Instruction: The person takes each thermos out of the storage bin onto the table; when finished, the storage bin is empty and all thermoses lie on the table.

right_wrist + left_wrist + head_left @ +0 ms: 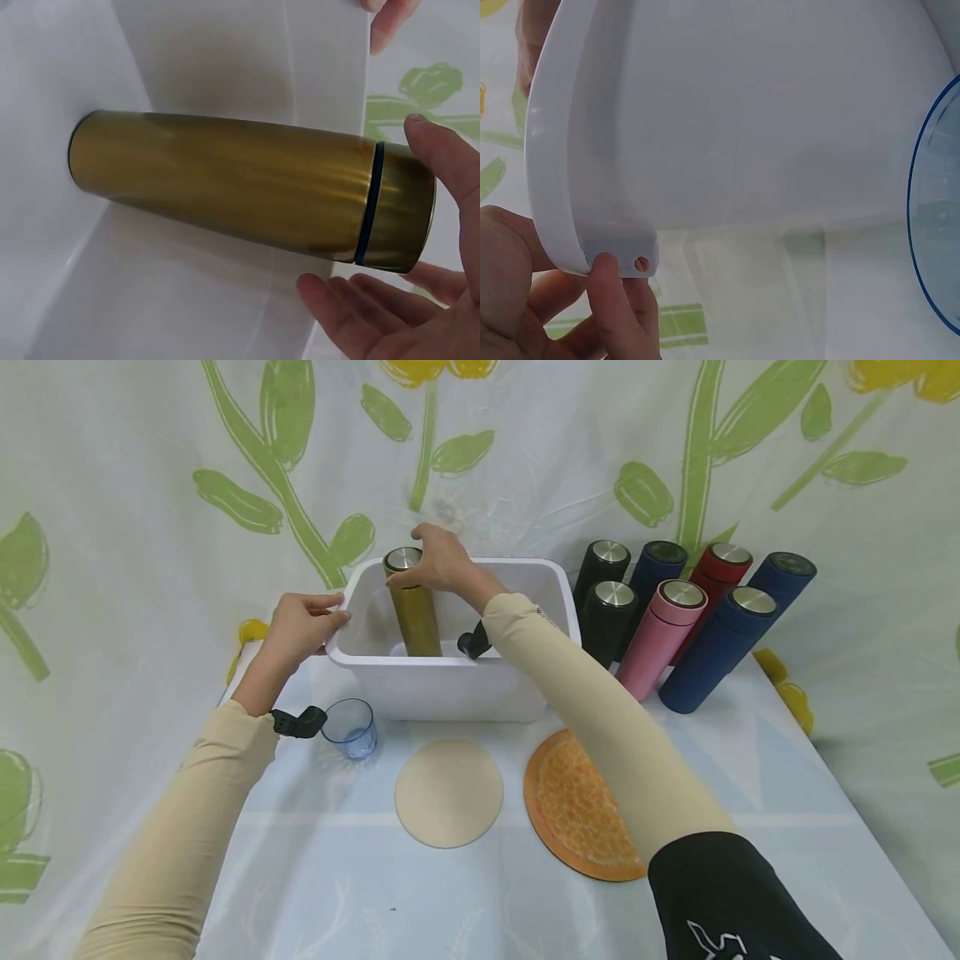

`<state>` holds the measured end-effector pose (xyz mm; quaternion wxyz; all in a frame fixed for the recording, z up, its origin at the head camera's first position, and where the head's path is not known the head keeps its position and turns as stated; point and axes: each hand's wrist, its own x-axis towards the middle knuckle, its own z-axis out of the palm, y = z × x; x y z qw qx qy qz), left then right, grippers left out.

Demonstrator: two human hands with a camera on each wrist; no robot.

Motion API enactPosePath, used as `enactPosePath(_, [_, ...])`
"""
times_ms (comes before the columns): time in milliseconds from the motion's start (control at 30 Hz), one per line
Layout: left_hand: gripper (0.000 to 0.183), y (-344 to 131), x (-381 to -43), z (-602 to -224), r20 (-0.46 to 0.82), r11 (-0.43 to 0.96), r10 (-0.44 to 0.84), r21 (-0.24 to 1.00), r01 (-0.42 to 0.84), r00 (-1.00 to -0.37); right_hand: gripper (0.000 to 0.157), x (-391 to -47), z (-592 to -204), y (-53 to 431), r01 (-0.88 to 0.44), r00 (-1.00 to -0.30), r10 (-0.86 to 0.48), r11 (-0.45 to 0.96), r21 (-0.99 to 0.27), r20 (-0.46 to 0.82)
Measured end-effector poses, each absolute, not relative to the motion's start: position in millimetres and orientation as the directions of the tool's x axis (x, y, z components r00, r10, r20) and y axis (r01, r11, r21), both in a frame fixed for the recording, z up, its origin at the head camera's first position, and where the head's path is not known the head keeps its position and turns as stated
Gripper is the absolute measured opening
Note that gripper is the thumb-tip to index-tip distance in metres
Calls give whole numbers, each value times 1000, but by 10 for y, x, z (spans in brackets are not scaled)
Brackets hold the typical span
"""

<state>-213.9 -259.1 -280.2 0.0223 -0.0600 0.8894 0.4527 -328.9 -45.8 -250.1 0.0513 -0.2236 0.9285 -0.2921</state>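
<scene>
Flask: I see the gold metal flask with steel lid [413, 610] upright inside the white plastic tub [450, 689], frame centre.
Right hand [438, 560]: fingers loosely curled round its cap.
Left hand [300, 622]: fingers pinching the tub's left rim.
Nearby: clear blue glass cup [350, 727], lower left of the tub.

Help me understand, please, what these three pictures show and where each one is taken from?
No machine: a person works with bare hands. The wide picture comes from a head camera; the other two from cameras on each wrist. The right hand is around the cap end of a gold flask standing in a white tub; whether its fingers grip is unclear. The left hand holds the tub's rim. On the table lie a blue cup, two round mats and six more flasks.
</scene>
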Motion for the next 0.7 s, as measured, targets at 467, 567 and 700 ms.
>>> enactPosePath(467, [50, -2580, -2119, -2767, -100, 589, -91, 797, -134, -991, 59, -3232, -2548, -496, -401, -867, -499, 689, -604, 6])
enactPosePath(567, [50, -2580, -2125, -2769, -104, 589, -92, 796, -139, -990, 54, -3223, -2538, -489, -421, -857, -515, 683, -598, 16])
enactPosePath(700, [51, -2579, -2126, -2768, -102, 592, -92, 794, -137, -991, 49, -3214, -2531, -476, -419, -855, -519, 673, -609, 14])
